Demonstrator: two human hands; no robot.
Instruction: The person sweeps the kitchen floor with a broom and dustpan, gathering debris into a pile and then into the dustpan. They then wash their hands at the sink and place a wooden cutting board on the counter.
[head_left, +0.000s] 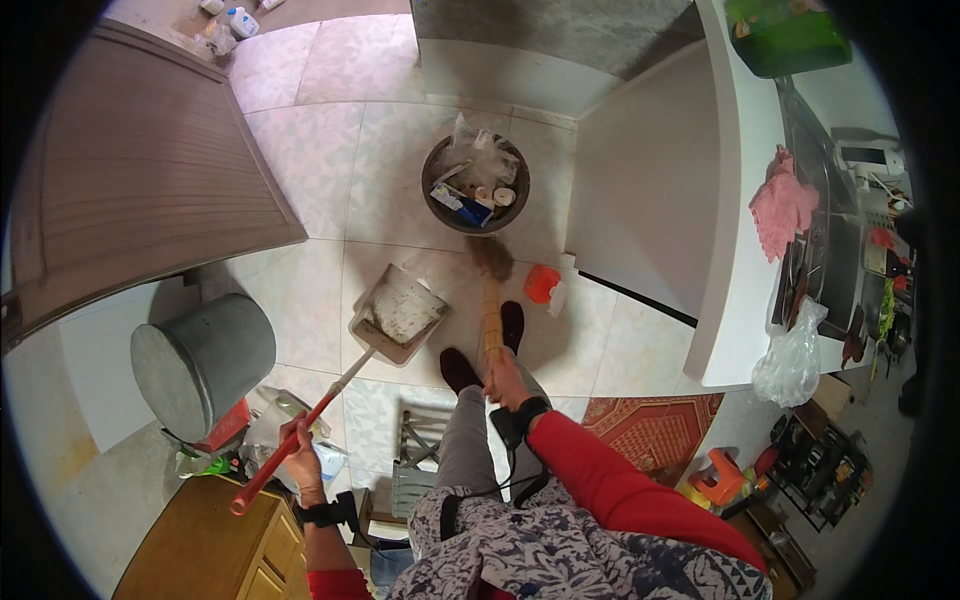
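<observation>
My left hand (301, 459) is wrapped around the red handle of a long-handled dustpan (405, 304). The pan rests on the floor tiles, its surface streaked with dirt. In my right hand (511, 382) is the tan handle of a broom (492, 315), pointing away from me. Its brown bristle head lies on the floor just in front of a round dark trash bin (523, 196). Plastic bags (480, 156), a blue and white packet (462, 206) and other litter fill the bin. To the right of the bristles sits a red and white plastic item (544, 287) on the floor.
A brown door (165, 187) stands at the left, with a grey lidded drum (206, 364) below it. A white counter (716, 225) with a pink cloth (784, 204) runs along the right. A folding stool (416, 457) is beside my leg; a red patterned mat (652, 431) lies right.
</observation>
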